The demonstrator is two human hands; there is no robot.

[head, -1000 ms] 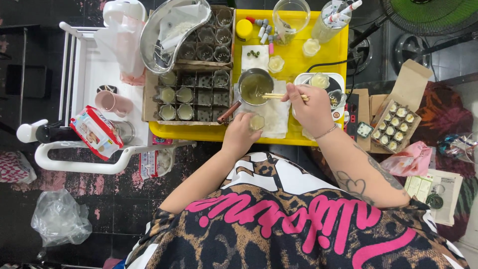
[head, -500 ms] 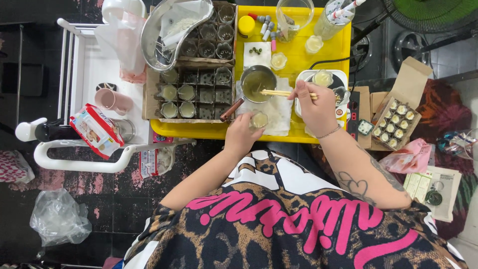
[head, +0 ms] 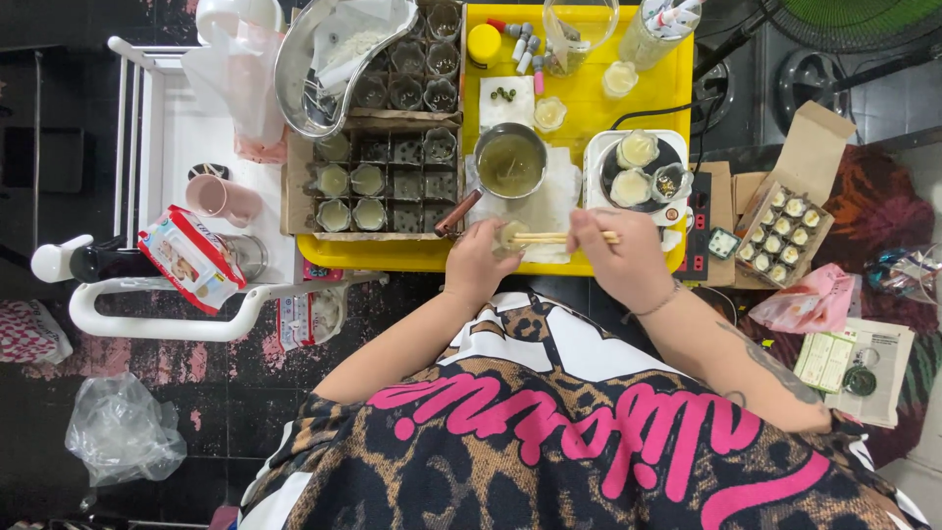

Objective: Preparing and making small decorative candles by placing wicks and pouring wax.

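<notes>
My left hand (head: 476, 263) grips a small glass cup (head: 510, 236) of pale wax at the near edge of the yellow tray (head: 589, 98). My right hand (head: 618, 257) holds a pair of wooden chopsticks (head: 549, 237) flat, with their tips over that cup. Behind them a small metal pot (head: 509, 163) of greenish liquid, with a brown handle, stands on a white cloth (head: 549, 211).
A cardboard crate (head: 383, 186) with several glass cups fills the tray's left side, under a steel kidney dish (head: 339, 59). A white hot plate (head: 638, 177) carries filled cups. At right stands an open box (head: 780, 245) of small candles. A white cart (head: 177, 167) stands at left.
My right hand drew the chopsticks back from the pot toward me, and their tips now lie over the cup in my left hand. The left hand stayed put.
</notes>
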